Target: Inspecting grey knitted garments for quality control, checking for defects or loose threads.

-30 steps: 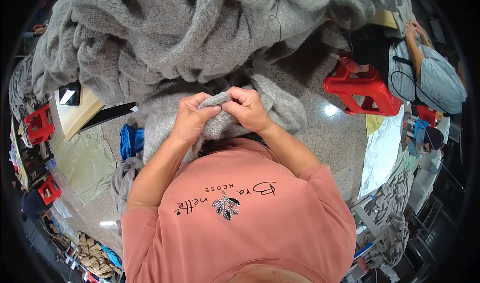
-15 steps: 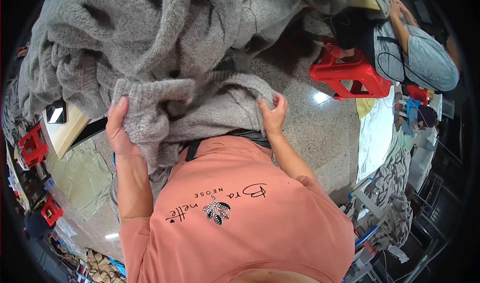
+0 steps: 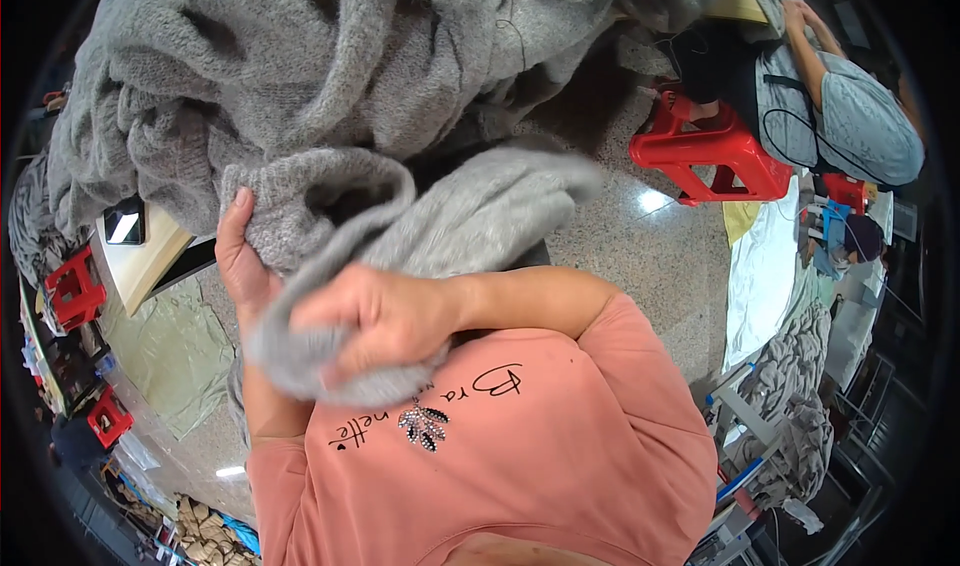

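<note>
A grey knit garment lies across my lap, with its ribbed edge forming an open loop at the left. My left hand is closed on that ribbed edge, thumb on top. In front of my chest, my right hand is closed round another part of the same knit, its fingers smeared by motion. The part it holds curves over toward my left forearm, and the garment's right end is blurred too. A large heap of grey knitwear rises just beyond both hands.
A dark phone lies on a light wooden tabletop at the left. To the right, a person sits by a red plastic stool. More grey knitwear is heaped by a metal frame at the lower right.
My right hand has swung left across my body, drawing part of the knit with it. My left hand stays on the ribbed edge, whose loop now gapes wider.
</note>
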